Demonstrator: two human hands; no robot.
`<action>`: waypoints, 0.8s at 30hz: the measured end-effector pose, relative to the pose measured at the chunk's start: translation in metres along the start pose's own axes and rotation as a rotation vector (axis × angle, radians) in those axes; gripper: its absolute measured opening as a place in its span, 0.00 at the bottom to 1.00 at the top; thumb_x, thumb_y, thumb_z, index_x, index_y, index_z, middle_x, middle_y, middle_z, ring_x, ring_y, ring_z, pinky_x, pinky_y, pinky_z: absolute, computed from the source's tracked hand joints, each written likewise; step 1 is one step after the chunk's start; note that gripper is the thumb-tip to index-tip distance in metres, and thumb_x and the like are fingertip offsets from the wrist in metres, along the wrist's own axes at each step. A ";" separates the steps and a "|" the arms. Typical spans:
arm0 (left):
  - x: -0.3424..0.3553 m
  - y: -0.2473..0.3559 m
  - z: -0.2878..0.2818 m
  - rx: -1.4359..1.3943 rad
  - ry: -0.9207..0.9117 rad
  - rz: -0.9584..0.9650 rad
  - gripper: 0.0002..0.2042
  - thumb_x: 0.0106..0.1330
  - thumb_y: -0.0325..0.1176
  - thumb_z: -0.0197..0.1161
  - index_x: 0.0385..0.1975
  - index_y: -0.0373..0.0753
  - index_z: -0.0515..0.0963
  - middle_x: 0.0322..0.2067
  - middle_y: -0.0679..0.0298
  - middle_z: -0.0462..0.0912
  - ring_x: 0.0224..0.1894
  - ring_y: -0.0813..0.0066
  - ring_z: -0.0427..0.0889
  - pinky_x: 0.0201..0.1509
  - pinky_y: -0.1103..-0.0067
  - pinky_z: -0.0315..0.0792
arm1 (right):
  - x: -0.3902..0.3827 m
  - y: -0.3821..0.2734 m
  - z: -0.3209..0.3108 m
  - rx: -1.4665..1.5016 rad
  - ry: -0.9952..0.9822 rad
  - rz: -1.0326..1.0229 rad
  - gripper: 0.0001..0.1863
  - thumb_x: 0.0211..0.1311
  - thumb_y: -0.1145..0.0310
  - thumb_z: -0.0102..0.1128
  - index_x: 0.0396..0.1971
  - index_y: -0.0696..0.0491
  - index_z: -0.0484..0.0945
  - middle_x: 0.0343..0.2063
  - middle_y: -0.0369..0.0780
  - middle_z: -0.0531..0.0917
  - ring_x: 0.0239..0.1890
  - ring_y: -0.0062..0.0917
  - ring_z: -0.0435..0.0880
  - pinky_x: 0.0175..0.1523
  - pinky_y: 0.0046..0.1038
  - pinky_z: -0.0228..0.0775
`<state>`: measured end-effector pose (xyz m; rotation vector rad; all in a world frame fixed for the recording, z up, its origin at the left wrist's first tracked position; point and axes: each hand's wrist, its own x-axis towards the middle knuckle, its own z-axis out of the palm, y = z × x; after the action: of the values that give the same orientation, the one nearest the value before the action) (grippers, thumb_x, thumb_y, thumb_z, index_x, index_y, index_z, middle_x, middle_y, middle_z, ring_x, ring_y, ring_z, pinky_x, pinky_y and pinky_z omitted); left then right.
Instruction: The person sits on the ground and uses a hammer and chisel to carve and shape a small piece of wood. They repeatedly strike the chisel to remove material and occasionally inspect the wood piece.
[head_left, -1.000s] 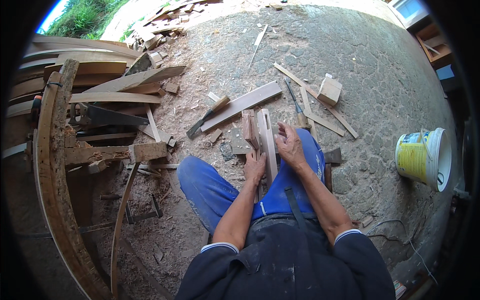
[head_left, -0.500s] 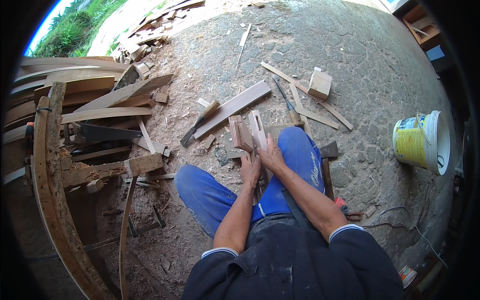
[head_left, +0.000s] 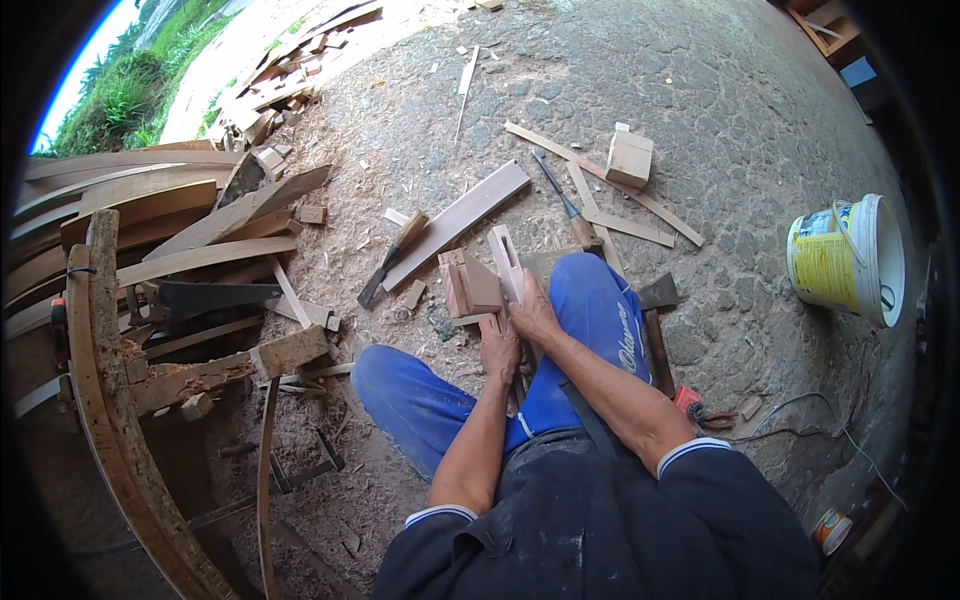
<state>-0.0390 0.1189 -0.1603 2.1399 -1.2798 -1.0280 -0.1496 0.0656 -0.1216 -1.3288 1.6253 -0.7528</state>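
Between my knees, my left hand (head_left: pixel 499 345) is closed just under a blocky wooden head, gripping what looks like a wooden mallet (head_left: pixel 470 284); its handle is mostly hidden by the hand. My right hand (head_left: pixel 536 312) is closed around a pale wooden piece (head_left: pixel 508 262) with a long slot near its upper end. The mallet head and the slotted piece are side by side, very close together. Ahead of them a wood-handled chisel (head_left: pixel 393 258) rests against a flat board (head_left: pixel 458 225). A second, long chisel (head_left: pixel 565 195) lies beyond my right knee.
A hatchet (head_left: pixel 658 292) is beside my right knee. Further off are a wooden block (head_left: pixel 629 158), thin strips (head_left: pixel 628 226) and a yellow-white bucket (head_left: pixel 838 260). On the left, curved timbers (head_left: pixel 150 185), a handsaw (head_left: pixel 215 295) and a rough wooden frame (head_left: pixel 95 370) crowd the shavings-covered ground.
The mallet head has shifted left and turned, showing more of its broad side. The slotted piece has tilted slightly left. Both hands keep their grip, and the whole view has moved a little.
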 end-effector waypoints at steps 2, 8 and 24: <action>-0.001 0.000 0.000 0.062 -0.028 0.063 0.27 0.69 0.52 0.60 0.63 0.44 0.66 0.53 0.40 0.81 0.53 0.33 0.81 0.56 0.50 0.74 | -0.004 -0.025 -0.012 0.184 0.061 -0.148 0.38 0.67 0.63 0.56 0.73 0.61 0.56 0.65 0.58 0.71 0.69 0.49 0.70 0.74 0.41 0.59; -0.010 0.014 -0.007 0.062 0.000 -0.140 0.26 0.67 0.50 0.61 0.60 0.45 0.67 0.45 0.37 0.84 0.49 0.33 0.82 0.54 0.49 0.74 | 0.023 -0.135 -0.063 0.519 -0.217 -0.476 0.36 0.76 0.39 0.43 0.62 0.59 0.73 0.50 0.48 0.84 0.58 0.33 0.82 0.66 0.33 0.68; -0.017 0.024 -0.014 0.032 -0.026 -0.175 0.24 0.67 0.47 0.60 0.59 0.44 0.67 0.43 0.39 0.84 0.46 0.33 0.83 0.52 0.48 0.75 | 0.031 -0.185 -0.055 0.588 -0.488 -0.479 0.28 0.70 0.54 0.47 0.12 0.56 0.74 0.13 0.38 0.74 0.17 0.21 0.70 0.28 0.28 0.61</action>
<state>-0.0462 0.1221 -0.1288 2.3034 -1.1436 -1.1152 -0.1202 -0.0131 0.0542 -1.3257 0.6306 -0.9940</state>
